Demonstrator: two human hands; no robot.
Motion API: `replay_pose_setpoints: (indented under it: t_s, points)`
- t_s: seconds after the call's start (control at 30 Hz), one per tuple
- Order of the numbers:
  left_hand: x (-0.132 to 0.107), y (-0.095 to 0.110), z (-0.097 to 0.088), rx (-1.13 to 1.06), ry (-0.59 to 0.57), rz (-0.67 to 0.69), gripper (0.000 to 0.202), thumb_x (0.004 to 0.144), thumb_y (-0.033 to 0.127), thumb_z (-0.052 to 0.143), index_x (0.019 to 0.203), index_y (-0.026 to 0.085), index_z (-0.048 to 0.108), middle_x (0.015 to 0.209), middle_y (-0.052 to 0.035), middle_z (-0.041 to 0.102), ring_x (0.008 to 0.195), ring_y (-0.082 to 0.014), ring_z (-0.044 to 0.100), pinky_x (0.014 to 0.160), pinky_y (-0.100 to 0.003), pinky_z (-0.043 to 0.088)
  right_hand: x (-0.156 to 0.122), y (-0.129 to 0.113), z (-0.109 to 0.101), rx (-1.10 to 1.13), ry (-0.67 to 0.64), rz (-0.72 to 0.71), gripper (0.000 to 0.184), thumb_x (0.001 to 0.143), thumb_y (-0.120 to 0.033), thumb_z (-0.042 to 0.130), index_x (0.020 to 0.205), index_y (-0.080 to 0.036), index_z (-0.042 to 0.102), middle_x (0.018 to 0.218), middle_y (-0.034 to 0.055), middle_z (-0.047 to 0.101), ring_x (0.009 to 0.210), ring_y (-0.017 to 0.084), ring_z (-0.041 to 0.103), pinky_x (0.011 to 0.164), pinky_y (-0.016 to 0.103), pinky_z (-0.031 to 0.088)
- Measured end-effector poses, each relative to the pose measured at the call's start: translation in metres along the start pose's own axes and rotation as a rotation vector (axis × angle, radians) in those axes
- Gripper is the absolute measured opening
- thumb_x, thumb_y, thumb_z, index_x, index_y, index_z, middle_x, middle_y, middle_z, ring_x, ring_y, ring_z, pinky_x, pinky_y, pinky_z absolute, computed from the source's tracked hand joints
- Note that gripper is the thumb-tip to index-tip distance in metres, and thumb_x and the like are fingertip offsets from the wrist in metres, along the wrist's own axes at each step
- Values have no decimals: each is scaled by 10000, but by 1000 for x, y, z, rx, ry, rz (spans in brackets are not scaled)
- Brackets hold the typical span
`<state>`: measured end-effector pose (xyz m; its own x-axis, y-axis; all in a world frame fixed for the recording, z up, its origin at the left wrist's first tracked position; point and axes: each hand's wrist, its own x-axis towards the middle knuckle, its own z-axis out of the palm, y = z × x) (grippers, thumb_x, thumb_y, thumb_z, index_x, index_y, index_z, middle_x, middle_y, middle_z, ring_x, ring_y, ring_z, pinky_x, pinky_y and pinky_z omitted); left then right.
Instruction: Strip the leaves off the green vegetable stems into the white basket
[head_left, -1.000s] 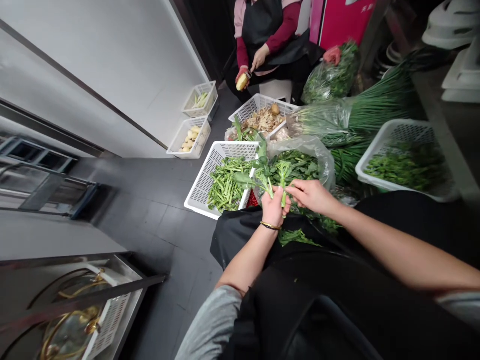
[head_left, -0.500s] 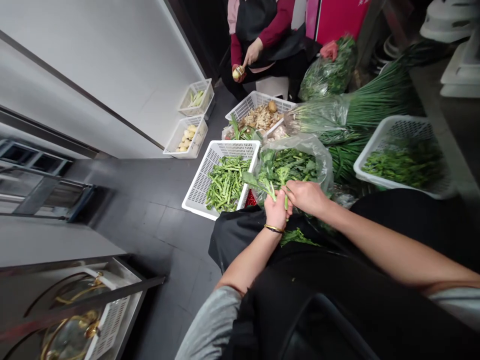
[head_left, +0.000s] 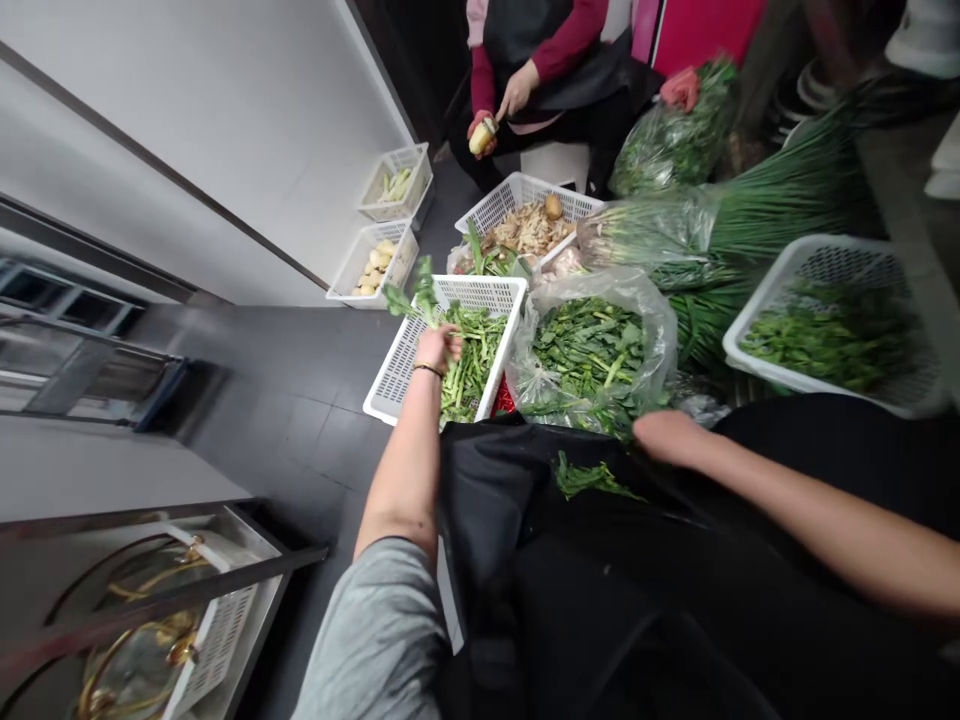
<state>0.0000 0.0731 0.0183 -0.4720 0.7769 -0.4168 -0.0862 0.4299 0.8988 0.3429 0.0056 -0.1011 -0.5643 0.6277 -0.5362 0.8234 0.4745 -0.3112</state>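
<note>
My left hand is closed around leafy green stems, whose leaves stick out past the fingers. It is over a white plastic basket that contains trimmed green stalks. My right hand is low beside an open clear plastic bag of leafy greens. Its fingers are hidden or too dark to make out. Loose green leaves lie on the black apron over my lap.
Opposite, a person's hands peel a pale vegetable. A basket of peelings stands before them, beside bundled green stalks. Another basket of greens is at right. Small baskets line the wall.
My hands have parted. My left hand moved left with the stems, from the bag to over the basket; my right hand let go of them and moved right and down towards my lap.
</note>
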Motion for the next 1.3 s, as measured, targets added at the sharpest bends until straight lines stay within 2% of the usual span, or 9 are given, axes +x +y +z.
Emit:
replay_pose_setpoints:
  t_s: [0.13,0.2,0.43,0.57,0.7,0.9,1.07,1.2,1.3]
  points:
    - [-61,-45,35,-146,-730,-182,184,689,278,580,786,126,545,474,26,491,307,-68,366,294,-164,221,20,-27,-71,545,288,-178,444,825,-499,487,1037,-146,652,669,34,638,559,145,573,556,260,414]
    - [-91,-64,57,-246,-906,-211,251,708,366,584,803,141,524,518,2,545,314,-86,409,285,-170,240,27,-44,-93,808,332,-250,478,796,-566,487,890,-132,664,529,-11,556,439,103,474,471,235,365]
    - [-119,-87,94,-386,-571,-111,286,779,431,578,774,184,435,479,50,488,282,-64,366,291,-153,228,5,-74,-79,642,930,-277,333,806,-425,517,610,-165,591,628,66,607,592,155,549,582,277,423]
    - [-127,-95,103,-408,-471,-162,295,783,443,564,749,202,396,435,91,350,264,-67,337,291,-148,177,-14,-67,-72,593,945,-448,242,835,-352,502,736,-188,652,786,67,666,768,187,610,725,299,462]
    - [-140,-92,110,-560,-531,-129,351,725,456,649,782,201,415,556,70,436,325,-36,336,310,-141,162,-7,-62,-70,723,1027,-308,235,829,-353,521,766,-171,655,735,66,670,707,185,618,701,301,477]
    - [-128,-85,96,-535,-403,-61,297,764,424,638,778,158,508,540,59,413,356,-22,327,336,-150,195,-13,-75,-50,864,668,-594,195,735,-399,635,735,-204,646,737,41,656,666,162,599,622,274,492]
    - [-131,-92,88,-541,-676,-69,279,805,443,571,829,170,520,558,47,423,365,-47,342,330,-166,239,-4,-68,-81,1231,539,-306,274,764,-427,589,748,-155,613,485,-7,548,415,109,496,433,240,431]
    - [-137,-97,92,-515,-659,31,307,807,471,558,807,168,510,509,49,411,365,-70,385,334,-173,287,9,-68,-102,1472,435,-259,331,631,-431,716,688,-146,559,438,-19,529,358,91,462,359,213,380]
    - [-137,-97,92,-542,-591,61,331,808,507,541,804,181,484,482,62,391,337,-67,358,314,-163,263,4,-73,-95,1533,597,-298,317,648,-418,720,675,-159,540,416,-34,516,340,84,445,356,211,378]
